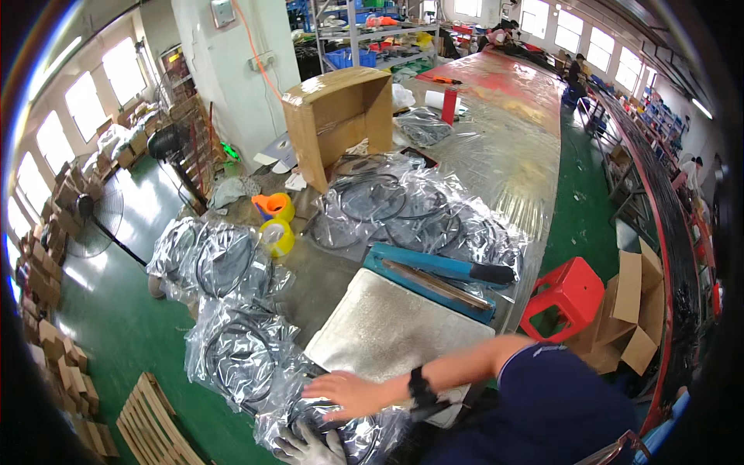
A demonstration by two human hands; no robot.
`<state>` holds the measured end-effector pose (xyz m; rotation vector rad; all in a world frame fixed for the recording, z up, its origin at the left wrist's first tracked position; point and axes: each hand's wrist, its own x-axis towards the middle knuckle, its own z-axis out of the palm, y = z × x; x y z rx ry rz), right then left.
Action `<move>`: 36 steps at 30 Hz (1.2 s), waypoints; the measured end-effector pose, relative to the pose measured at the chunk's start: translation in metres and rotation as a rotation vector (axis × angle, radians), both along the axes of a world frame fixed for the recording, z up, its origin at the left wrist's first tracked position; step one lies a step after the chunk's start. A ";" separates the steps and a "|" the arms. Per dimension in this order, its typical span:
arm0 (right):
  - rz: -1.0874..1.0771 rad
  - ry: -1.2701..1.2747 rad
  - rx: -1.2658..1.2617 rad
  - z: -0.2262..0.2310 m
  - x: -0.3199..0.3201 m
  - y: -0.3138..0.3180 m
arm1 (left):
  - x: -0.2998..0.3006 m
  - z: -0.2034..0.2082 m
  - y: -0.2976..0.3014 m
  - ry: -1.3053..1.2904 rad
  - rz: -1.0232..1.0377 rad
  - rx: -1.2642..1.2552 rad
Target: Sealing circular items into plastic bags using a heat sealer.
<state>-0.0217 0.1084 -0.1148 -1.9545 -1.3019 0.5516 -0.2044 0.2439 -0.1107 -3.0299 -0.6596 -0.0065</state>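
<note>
At the near edge of the table lies a clear plastic bag [353,434] with a coiled black cable inside. My right hand [356,394], bare with a black watch on the wrist, reaches across and rests over this bag, fingers stretched out. My left hand [312,449], in a pale glove, lies on the same bag at the lower edge of the view, its fingers spread. Just beyond my right hand is a worn whitish board [387,325]. Along that board's far side sits a blue heat sealer [430,283] with a black handle end.
Bagged black cable coils [240,360] line the table's left side; more bagged coils [395,205] lie farther back. Tape rolls [277,236], one in an orange dispenser, stand between them. An open carton [337,124] stands behind. A red stool [563,298] and a floor fan [97,213] flank the table.
</note>
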 end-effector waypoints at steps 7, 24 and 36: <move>-0.541 0.311 0.120 0.126 0.217 -0.180 | 0.016 -0.008 -0.058 -0.132 -0.215 0.005; -1.011 1.011 0.454 -0.030 0.422 -0.337 | 0.078 0.012 -0.198 0.094 -0.011 0.212; 0.175 0.688 0.714 0.241 0.258 -0.136 | 0.113 0.045 -0.175 -0.589 0.212 -0.419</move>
